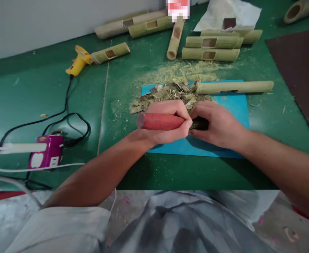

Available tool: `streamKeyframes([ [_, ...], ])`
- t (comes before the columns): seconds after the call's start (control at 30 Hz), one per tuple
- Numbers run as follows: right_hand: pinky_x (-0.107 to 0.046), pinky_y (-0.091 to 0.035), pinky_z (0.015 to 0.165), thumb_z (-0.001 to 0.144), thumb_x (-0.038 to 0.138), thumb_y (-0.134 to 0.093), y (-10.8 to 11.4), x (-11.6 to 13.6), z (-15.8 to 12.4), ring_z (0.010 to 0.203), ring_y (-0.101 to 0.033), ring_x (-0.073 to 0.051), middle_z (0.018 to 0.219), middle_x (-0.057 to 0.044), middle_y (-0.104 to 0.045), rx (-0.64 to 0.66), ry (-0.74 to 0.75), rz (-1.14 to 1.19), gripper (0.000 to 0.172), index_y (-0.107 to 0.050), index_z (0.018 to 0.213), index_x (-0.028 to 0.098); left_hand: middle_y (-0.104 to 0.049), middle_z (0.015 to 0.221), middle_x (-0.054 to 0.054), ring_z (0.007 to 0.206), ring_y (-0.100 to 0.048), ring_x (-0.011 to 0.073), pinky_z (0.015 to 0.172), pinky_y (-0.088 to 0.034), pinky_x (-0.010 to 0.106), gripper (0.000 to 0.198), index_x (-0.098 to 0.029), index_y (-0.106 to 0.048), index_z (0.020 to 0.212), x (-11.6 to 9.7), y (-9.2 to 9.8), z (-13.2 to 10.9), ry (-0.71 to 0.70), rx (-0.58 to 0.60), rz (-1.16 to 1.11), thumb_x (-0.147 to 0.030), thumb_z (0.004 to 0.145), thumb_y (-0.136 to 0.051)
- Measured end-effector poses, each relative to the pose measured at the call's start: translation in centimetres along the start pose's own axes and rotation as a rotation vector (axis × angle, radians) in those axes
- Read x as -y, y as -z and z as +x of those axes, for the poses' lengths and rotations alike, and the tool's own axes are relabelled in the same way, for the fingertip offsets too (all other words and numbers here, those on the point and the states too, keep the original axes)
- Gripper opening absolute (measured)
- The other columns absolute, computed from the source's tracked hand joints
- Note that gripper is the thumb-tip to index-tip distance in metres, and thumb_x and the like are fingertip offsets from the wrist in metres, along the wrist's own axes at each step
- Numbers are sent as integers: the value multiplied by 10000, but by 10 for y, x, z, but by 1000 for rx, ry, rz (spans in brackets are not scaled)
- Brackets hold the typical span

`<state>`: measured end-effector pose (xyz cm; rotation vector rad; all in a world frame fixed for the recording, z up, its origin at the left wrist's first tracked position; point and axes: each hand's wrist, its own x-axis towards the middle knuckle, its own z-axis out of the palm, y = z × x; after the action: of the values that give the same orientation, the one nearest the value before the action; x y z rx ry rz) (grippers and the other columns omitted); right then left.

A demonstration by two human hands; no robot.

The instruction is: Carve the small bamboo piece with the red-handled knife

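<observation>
My left hand [170,119] is closed around a red wooden handle [161,121], whose round butt end points left. My right hand [214,123] is closed on a small dark piece [200,123], mostly hidden by the fingers. The two hands meet above a blue mat [230,140]. Just beyond them lies a heap of dry brown-green chips [170,93]. A bamboo tube [251,86] with a notch in its side rests across the back of the mat. The working end of the red-handled tool is hidden between my hands.
Cut bamboo tubes [209,54] lie along the back, near a white sheet [228,15]. A yellow glue gun [79,63] and a purple power adapter [47,151] with cables are at the left. A dark brown board [299,70] lies at the right.
</observation>
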<state>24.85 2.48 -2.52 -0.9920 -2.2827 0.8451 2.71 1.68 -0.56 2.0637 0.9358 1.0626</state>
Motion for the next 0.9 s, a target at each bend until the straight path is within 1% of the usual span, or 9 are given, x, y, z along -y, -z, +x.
streamKeyframes([
  [0.1,-369,-393,750,803,238,-747,-1,0,0,824,-545,-223,874,-37,-636,-12,1,-2,177,-594,892,247,-799,779,-5,697,-732,139,677,-594,288,171,-226,-732,754,2,-1,-2,22,-101,-71,-287,912,-708],
  [0.17,-367,-387,746,811,257,-763,-1,0,0,817,-542,-219,865,-32,-629,-11,-3,1,190,-589,887,249,-826,826,5,734,-757,146,722,-628,290,161,-226,-763,798,1,-1,-2,54,-125,-122,-319,926,-732],
  [0.27,-365,-378,741,818,265,-767,0,1,0,810,-539,-216,854,-27,-622,1,-6,5,198,-574,866,254,-853,886,25,804,-794,172,781,-653,307,117,-230,-795,821,-2,0,0,101,-28,-134,-323,892,-789],
  [0.33,-367,-377,743,827,267,-758,1,1,1,809,-535,-215,853,-28,-620,5,-5,1,191,-570,860,253,-857,886,25,809,-799,176,779,-653,307,100,-234,-809,823,-4,2,2,122,12,-146,-316,880,-799],
  [0.5,-374,-380,747,844,275,-739,0,1,1,790,-526,-215,837,-24,-596,0,0,-4,174,-567,857,251,-856,898,21,816,-802,183,778,-647,319,124,-248,-817,838,-5,4,3,149,50,-168,-366,876,-830],
  [0.63,-371,-378,743,829,246,-724,0,1,1,778,-517,-210,832,-19,-590,1,3,-1,165,-562,860,253,-858,913,22,849,-799,185,822,-643,326,107,-243,-814,833,-8,4,4,213,73,-148,-345,861,-821],
  [0.73,-371,-376,745,836,266,-728,1,1,1,788,-517,-212,836,-21,-592,6,-3,-1,175,-554,852,255,-856,909,23,851,-792,179,816,-637,317,109,-231,-810,821,-12,3,5,255,78,-131,-334,854,-799],
  [0.8,-371,-375,746,837,282,-736,1,1,1,795,-520,-214,841,-24,-598,10,-6,0,185,-553,848,255,-851,902,23,854,-789,177,817,-637,317,105,-226,-799,804,-13,1,5,243,70,-122,-309,860,-765],
  [0.9,-370,-375,747,818,258,-737,2,1,1,804,-534,-218,847,-26,-613,14,-8,7,181,-558,847,256,-831,875,16,849,-780,177,822,-638,337,126,-236,-761,766,-11,-1,5,157,47,-76,-265,878,-712],
])
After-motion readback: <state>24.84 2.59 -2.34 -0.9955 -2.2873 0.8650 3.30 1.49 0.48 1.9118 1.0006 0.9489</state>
